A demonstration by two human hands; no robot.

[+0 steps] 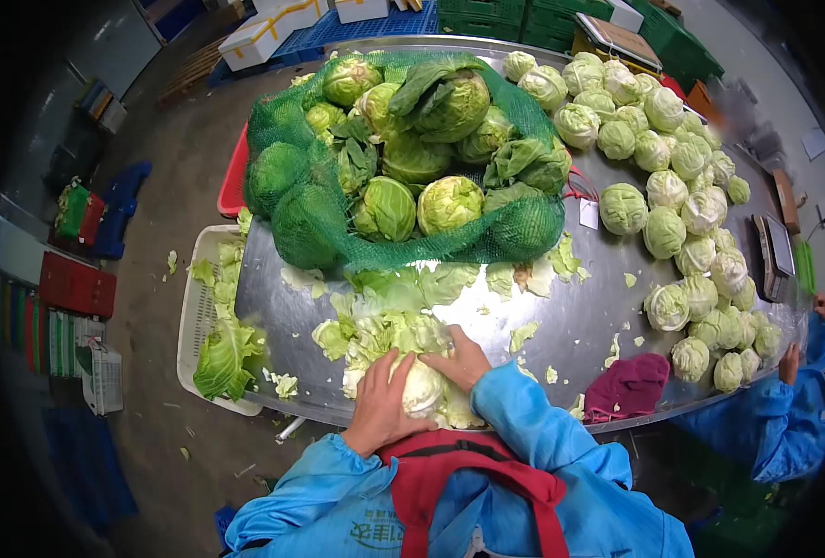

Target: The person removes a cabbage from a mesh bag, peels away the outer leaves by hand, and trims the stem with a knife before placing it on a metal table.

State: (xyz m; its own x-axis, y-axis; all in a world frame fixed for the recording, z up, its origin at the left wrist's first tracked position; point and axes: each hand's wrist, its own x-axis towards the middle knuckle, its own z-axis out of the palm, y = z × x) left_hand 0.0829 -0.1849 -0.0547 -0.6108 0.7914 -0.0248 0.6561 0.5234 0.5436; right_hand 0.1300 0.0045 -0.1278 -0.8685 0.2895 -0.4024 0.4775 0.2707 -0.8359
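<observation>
A pale, trimmed cabbage (424, 389) sits at the near edge of the steel table, right in front of my body. My left hand (382, 405) grips its left side with the fingers laid over it. On the upper right side, my right hand (465, 360) presses against the same cabbage, its fingertips partly hidden. Loose cabbage leaves (389, 333) lie in a heap just beyond both hands. Farther back, a green net sack (308, 228) lies opened, full of untrimmed cabbages with dark outer leaves.
Many trimmed cabbages (665, 191) are piled along the table's right side. A white basket (189, 321) of leaves stands at the left. A maroon cloth (628, 386) lies near the front edge, and a scale (773, 246) at the far right. Another person's blue sleeve (803, 400) shows there.
</observation>
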